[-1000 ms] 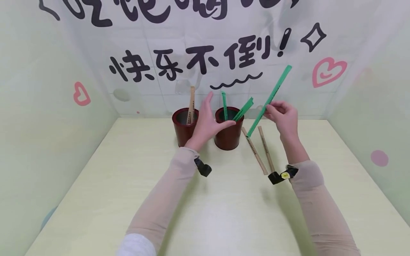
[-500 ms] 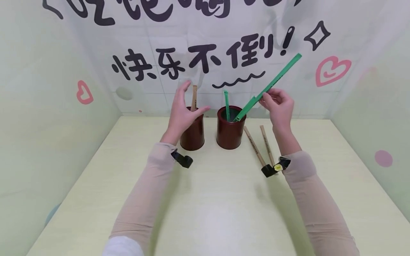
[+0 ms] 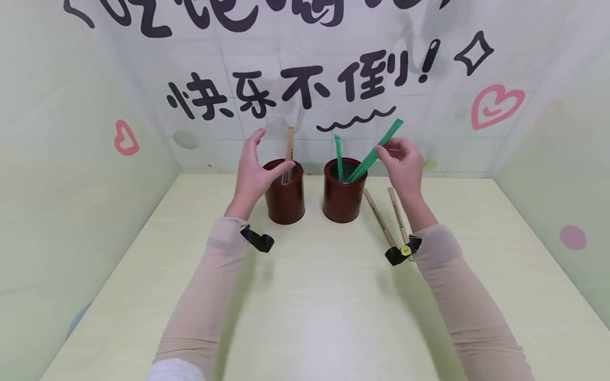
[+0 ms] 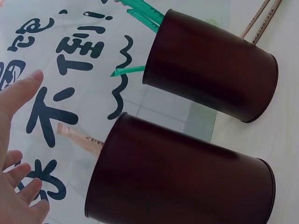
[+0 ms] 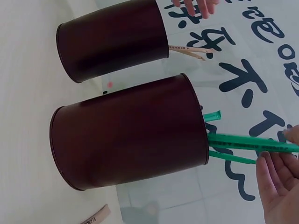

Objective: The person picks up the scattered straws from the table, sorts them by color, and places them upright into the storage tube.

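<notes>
My right hand (image 3: 405,166) pinches a green paper-wrapped straw (image 3: 393,127) between thumb and fingers. The straw slants down into the right dark red cup (image 3: 341,203), its lower end hidden inside. Other green wrapped straws (image 5: 212,115) stick out of that cup. My left hand (image 3: 252,177) has its fingers spread beside the left dark red cup (image 3: 286,205), the thumb overlapping the rim in the head view. Brown wrapped straws (image 3: 290,145) lean in this cup. In the left wrist view, the fingers (image 4: 21,95) are apart from the cup's wall.
Two brown wrapped straws (image 3: 379,217) lie on the pale table (image 3: 324,296), right of the right cup and partly behind the right wrist camera (image 3: 399,255). A white wall sheet (image 3: 219,153) with black lettering rises behind the cups.
My left hand has moved left, from between the cups to the left cup's outer side. My right hand has brought the green straw over the right cup and lowered it in.
</notes>
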Tool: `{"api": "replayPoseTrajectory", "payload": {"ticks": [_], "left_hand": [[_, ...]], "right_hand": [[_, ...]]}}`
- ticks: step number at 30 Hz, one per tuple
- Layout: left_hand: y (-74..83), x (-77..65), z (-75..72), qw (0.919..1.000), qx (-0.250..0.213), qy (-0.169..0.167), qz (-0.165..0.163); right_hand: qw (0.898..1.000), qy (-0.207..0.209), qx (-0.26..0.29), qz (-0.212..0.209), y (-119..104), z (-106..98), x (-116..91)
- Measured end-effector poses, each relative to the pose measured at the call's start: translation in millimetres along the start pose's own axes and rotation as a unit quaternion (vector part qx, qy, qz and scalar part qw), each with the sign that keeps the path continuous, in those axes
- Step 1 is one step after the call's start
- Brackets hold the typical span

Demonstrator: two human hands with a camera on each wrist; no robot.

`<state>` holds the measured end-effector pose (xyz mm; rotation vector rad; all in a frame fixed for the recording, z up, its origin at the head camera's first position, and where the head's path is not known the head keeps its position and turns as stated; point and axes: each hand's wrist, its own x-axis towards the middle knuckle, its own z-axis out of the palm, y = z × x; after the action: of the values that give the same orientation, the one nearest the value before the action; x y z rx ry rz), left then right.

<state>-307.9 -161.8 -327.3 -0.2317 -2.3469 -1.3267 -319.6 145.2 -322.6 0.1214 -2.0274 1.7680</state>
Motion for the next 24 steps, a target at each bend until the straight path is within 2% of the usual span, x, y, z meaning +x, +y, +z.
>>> {"api": "replayPoseTrajectory", "payload": {"ticks": [8, 16, 24], "left_hand": [[-22.8, -4.3, -3.0, 0.9984, 0.011, -0.02, -0.051], [-42.5, -8.9, 0.3, 0.9935, 0.015, -0.043, -0.104], [-47.5, -11.6, 6.3, 0.9903, 0.009, -0.062, -0.124]], "right_hand": [[0.998, 0.002, 0.055, 0.0, 10.2, -15.4, -5.3], [0.999, 0.008, 0.031, 0.02, 27.7, -29.2, -12.2], [0.997, 0.006, 0.033, 0.063, 43.4, -39.2, -18.7]]}}
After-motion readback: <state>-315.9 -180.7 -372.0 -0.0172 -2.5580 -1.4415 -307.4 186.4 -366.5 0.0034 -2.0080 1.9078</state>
